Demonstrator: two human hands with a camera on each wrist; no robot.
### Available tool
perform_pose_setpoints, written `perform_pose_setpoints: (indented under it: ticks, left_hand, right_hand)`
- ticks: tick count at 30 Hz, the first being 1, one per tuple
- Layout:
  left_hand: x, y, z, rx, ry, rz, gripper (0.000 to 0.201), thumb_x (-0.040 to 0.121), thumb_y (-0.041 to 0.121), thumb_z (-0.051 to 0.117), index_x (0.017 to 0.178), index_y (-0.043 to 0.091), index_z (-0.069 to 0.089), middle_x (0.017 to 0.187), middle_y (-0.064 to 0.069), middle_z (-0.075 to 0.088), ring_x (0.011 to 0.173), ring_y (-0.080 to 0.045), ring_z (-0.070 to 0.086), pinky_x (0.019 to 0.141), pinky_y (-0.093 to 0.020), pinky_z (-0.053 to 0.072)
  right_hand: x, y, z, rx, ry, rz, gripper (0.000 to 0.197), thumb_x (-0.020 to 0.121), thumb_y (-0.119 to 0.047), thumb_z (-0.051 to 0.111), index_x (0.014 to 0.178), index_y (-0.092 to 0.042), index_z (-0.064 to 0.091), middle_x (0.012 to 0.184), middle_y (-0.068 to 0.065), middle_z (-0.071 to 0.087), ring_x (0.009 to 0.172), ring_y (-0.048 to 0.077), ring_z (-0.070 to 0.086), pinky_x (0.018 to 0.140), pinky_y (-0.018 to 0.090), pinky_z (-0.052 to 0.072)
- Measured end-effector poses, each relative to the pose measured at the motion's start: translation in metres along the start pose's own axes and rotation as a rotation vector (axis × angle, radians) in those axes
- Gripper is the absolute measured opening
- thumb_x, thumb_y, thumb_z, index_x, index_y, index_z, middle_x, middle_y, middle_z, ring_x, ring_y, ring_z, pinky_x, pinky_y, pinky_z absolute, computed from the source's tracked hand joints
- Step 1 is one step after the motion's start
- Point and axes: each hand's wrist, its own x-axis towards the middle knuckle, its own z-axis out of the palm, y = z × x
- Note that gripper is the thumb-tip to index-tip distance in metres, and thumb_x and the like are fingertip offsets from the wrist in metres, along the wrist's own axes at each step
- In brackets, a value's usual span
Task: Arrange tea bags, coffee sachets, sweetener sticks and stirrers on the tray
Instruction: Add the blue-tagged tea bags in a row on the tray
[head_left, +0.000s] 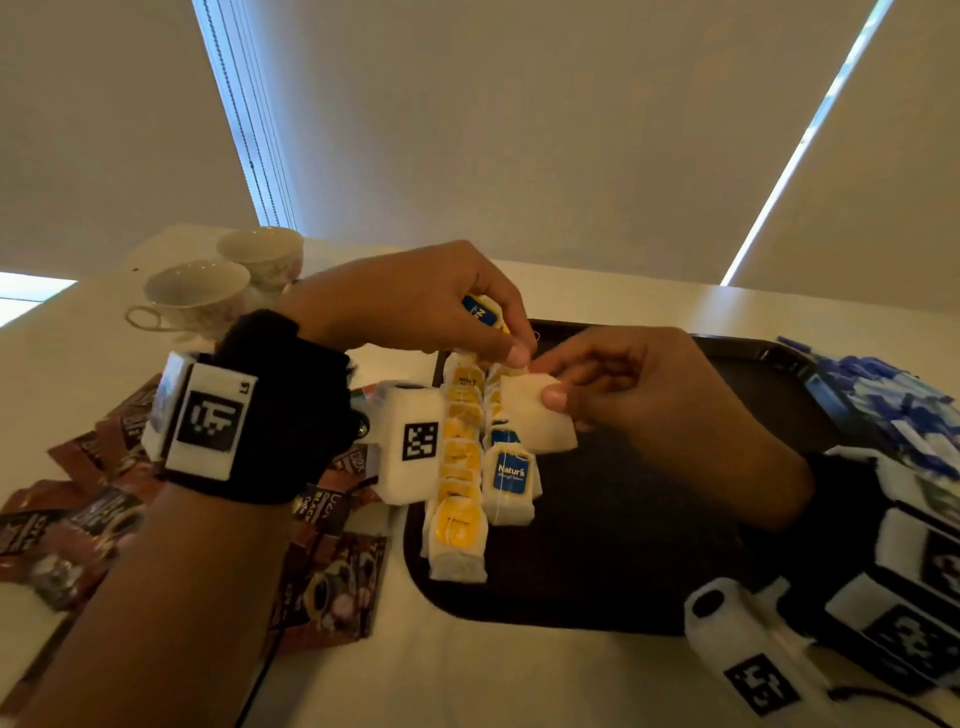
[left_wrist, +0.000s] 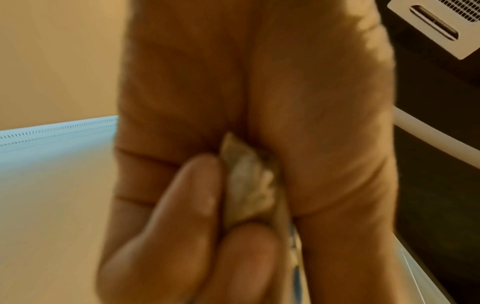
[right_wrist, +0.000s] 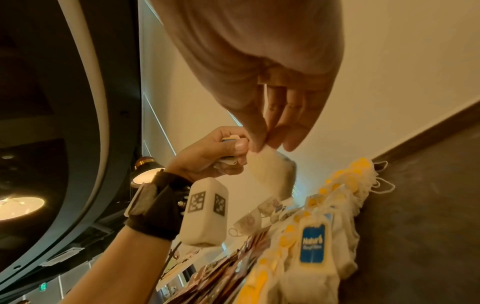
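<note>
A dark tray (head_left: 623, 545) lies on the white table. Along its left side run two rows of tea bags, one with yellow tags (head_left: 460, 488) and one with blue tags (head_left: 509, 478). Above the far end of the rows, my left hand (head_left: 511, 348) grips a small bundle of tea bags with a blue tag (head_left: 480, 309). My right hand (head_left: 556, 389) pinches the top edge of one white tea bag (head_left: 540, 421), which hangs just over the blue-tag row. In the left wrist view, fingers curl round a crumpled tea bag (left_wrist: 249, 185). The right wrist view shows the pinched bag (right_wrist: 270, 174) hanging over the rows (right_wrist: 311, 242).
Brown coffee sachets (head_left: 332, 587) lie scattered on the table left of the tray. Two floral teacups (head_left: 197, 296) stand at the back left. A heap of blue and white sweetener sticks (head_left: 883, 395) sits at the tray's right end. The tray's middle is bare dark surface.
</note>
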Motion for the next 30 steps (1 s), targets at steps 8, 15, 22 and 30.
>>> perform_pose_setpoints:
  ticks: [8, 15, 22, 30]
  left_hand:
    - [-0.014, -0.010, -0.020, -0.056, 0.147, -0.064, 0.038, 0.072, 0.042, 0.066, 0.106, 0.025, 0.070, 0.068, 0.009, 0.065, 0.049, 0.001, 0.051, 0.045, -0.010, 0.039]
    - [-0.012, -0.009, -0.018, -0.048, 0.139, -0.052, 0.032, 0.079, 0.038, 0.066, 0.107, 0.023, 0.068, 0.069, 0.010, 0.065, 0.049, 0.002, 0.053, 0.044, -0.010, 0.039]
    - [-0.005, -0.013, -0.013, -0.074, 0.135, -0.023, 0.021, 0.090, 0.035, 0.056, 0.102, 0.020, 0.066, 0.071, 0.011, 0.062, 0.059, -0.003, 0.054, 0.049, -0.013, 0.044]
    - [-0.001, -0.012, -0.010, -0.436, 0.132, -0.095, 0.027, 0.097, 0.023, 0.035, 0.095, 0.021, 0.061, 0.064, 0.011, 0.056, 0.049, -0.004, 0.050, 0.047, -0.018, 0.042]
  right_hand:
    - [-0.004, 0.006, 0.005, 0.118, -0.464, 0.502, 0.010, 0.078, -0.012, 0.068, 0.087, -0.016, 0.065, 0.078, -0.004, 0.071, 0.069, 0.007, 0.069, 0.058, 0.016, 0.054]
    - [0.014, 0.018, 0.017, -0.011, -0.521, 0.568, 0.008, 0.084, -0.012, 0.064, 0.089, -0.016, 0.060, 0.082, -0.001, 0.067, 0.064, 0.006, 0.067, 0.060, 0.017, 0.055]
    - [0.015, 0.015, 0.027, -0.449, -0.447, 0.367, 0.018, 0.087, -0.030, 0.063, 0.091, -0.026, 0.046, 0.080, -0.007, 0.056, 0.064, 0.004, 0.056, 0.059, 0.017, 0.050]
    - [0.004, -0.010, 0.022, -0.402, -0.386, 0.172, 0.025, 0.074, -0.051, 0.065, 0.081, -0.031, 0.051, 0.078, -0.010, 0.054, 0.068, 0.001, 0.051, 0.059, 0.014, 0.042]
